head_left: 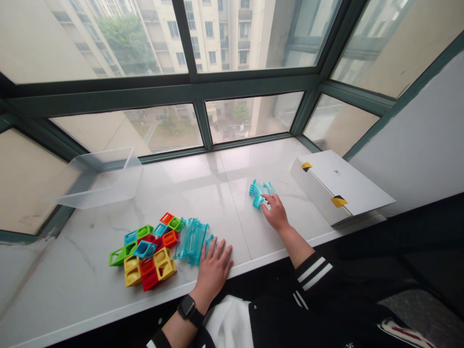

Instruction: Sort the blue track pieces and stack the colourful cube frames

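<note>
My left hand (214,263) lies flat on the sill with its fingers spread. Its fingertips touch or partly cover the edge of a small translucent blue piece (209,239), beside a row of translucent blue track pieces (192,239). To the right, my right hand (276,212) reaches over a curved translucent blue track piece (256,192). Its index finger and thumb are apart at the piece's near edge, and I see no firm grip. Another translucent blue piece (268,187) lies just behind those fingers, partly hidden.
Left of the track pieces sits a cluster of red, yellow, green and blue hollow blocks (148,272). A clear plastic bin (108,197) stands at the back left. A white box (340,176) with yellow-black tabs is at the right. Windows border the marble-patterned sill (232,169).
</note>
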{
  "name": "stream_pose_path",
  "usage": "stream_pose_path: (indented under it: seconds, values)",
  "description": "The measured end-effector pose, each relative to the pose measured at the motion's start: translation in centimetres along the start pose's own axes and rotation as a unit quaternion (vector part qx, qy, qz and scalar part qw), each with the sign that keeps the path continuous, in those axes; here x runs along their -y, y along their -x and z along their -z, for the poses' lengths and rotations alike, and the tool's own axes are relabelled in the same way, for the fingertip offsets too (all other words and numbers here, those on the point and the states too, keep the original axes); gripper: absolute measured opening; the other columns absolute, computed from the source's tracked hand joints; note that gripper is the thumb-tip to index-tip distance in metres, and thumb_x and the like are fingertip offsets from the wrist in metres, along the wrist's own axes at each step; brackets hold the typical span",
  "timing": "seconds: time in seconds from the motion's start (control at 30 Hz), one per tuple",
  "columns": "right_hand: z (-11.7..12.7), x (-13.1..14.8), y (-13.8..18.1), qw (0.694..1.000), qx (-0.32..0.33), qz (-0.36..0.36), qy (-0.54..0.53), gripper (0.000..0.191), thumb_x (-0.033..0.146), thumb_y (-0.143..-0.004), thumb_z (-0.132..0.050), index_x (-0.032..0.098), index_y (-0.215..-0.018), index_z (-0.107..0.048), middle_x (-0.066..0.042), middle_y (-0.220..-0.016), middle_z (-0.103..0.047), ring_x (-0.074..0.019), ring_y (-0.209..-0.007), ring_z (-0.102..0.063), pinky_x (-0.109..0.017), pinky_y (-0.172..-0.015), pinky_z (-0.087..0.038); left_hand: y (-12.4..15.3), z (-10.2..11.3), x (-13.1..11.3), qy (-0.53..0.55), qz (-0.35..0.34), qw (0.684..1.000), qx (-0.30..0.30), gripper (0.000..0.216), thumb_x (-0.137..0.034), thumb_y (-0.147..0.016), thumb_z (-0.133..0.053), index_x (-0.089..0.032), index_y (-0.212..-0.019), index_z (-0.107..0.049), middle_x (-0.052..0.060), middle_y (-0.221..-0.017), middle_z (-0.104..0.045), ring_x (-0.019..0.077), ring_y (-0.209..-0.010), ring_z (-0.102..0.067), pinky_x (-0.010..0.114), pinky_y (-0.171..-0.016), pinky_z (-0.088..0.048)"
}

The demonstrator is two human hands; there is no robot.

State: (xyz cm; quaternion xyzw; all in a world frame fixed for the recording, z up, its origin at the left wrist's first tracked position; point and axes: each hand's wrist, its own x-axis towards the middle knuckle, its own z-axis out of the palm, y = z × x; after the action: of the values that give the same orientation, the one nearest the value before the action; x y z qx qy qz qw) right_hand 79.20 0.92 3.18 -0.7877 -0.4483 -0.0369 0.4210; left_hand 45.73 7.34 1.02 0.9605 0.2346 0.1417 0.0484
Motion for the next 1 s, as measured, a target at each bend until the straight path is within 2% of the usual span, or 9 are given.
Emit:
stream_pose_path:
  seconds: [0.1,0.17,0.23,0.37,0.43,0.6,0.8,1.0]
  values:
    - [0.1,0.6,1.8,0.998,-0.051,-0.007,-0.023,0.032,0.027,-0.1,-0.053,0.024,-0.129,-0.065,-0.009,-0.104,-0.063,-0.023,-0.085,-0.061,-0.042,-0.086,-0.058,0.0,0.0,0.0,0.004,-0.001,1.0,0.001,0.037,-0.037,-0.1,-0.061,-0.034,-0.136,-0.069,0.004,-0.152,-0.062,0.0353,-0.151,-0.043,0.059,-0.13,-0.019]
    - [-0.1,1.1,3.7,0.997,-0.061,-0.008,-0.037,0.03,0.025,-0.1,-0.05,0.024,-0.126,-0.065,-0.008,-0.099,-0.063,-0.0223,-0.083,-0.061,-0.04,-0.085,-0.058,0.0,0.0,0.1,0.009,-0.003,1.0,0.001,0.037,-0.036,-0.1,-0.061,-0.034,-0.137,-0.068,0.005,-0.152,-0.062,0.0352,-0.152,-0.043,0.06,-0.13,-0.021]
    - [-0.5,1.5,5.7,0.998,-0.029,-0.005,-0.058,0.028,0.023,-0.1,-0.049,0.024,-0.122,-0.066,-0.007,-0.097,-0.063,-0.0216,-0.081,-0.062,-0.039,-0.083,-0.058,0.0,0.0,0.2,0.017,-0.003,1.0,0.002,0.039,-0.035,-0.1,-0.061,-0.032,-0.138,-0.067,0.007,-0.153,-0.061,0.0349,-0.152,-0.043,0.061,-0.129,-0.023]
    - [-1.5,2.5,9.1,0.99,0.105,0.025,-0.091,0.026,0.02,-0.099,-0.051,0.025,-0.116,-0.069,-0.006,-0.096,-0.069,-0.0207,-0.08,-0.066,-0.037,-0.082,-0.057,-0.1,0.8,0.4,0.051,0.002,0.999,-0.008,0.042,-0.032,-0.103,-0.056,-0.027,-0.144,-0.061,0.011,-0.158,-0.053,0.0332,-0.153,-0.041,0.06,-0.127,-0.031]
    - [-2.0,3.3,10.0,0.984,0.147,0.039,-0.089,0.025,0.019,-0.098,-0.052,0.025,-0.114,-0.071,-0.005,-0.095,-0.071,-0.0213,-0.082,-0.068,-0.038,-0.085,-0.056,0.0,1.4,0.9,0.073,-0.002,0.997,-0.019,0.043,-0.028,-0.105,-0.052,-0.025,-0.147,-0.058,0.012,-0.158,-0.052,0.0307,-0.153,-0.042,0.057,-0.127,-0.034]
    - [-2.9,5.5,10.6,0.973,0.192,0.061,-0.111,0.023,0.021,-0.098,-0.053,0.025,-0.11,-0.072,-0.005,-0.093,-0.074,-0.0226,-0.086,-0.069,-0.04,-0.087,-0.056,1.7,2.9,2.8,0.098,0.029,0.992,-0.073,0.04,-0.02,-0.104,-0.046,-0.023,-0.143,-0.057,0.013,-0.15,-0.058,0.0287,-0.148,-0.047,0.056,-0.126,-0.037]
    - [-4.3,8.0,11.3,0.959,0.239,0.09,-0.127,0.024,0.021,-0.1,-0.053,0.026,-0.114,-0.072,-0.005,-0.098,-0.076,-0.0224,-0.089,-0.071,-0.04,-0.089,-0.055,4.7,3.0,4.4,0.059,0.103,0.985,-0.129,0.038,-0.019,-0.102,-0.048,-0.023,-0.138,-0.057,0.014,-0.147,-0.058,0.0307,-0.149,-0.044,0.058,-0.125,-0.034]
    - [-5.1,8.7,11.9,0.959,0.244,0.103,-0.098,0.025,0.02,-0.099,-0.054,0.027,-0.116,-0.071,-0.004,-0.097,-0.077,-0.0234,-0.092,-0.071,-0.04,-0.089,-0.051,4.5,4.1,5.9,0.052,0.133,0.977,-0.157,0.04,-0.018,-0.103,-0.046,-0.021,-0.142,-0.056,0.015,-0.142,-0.061,0.0299,-0.138,-0.054,0.052,-0.119,-0.04]
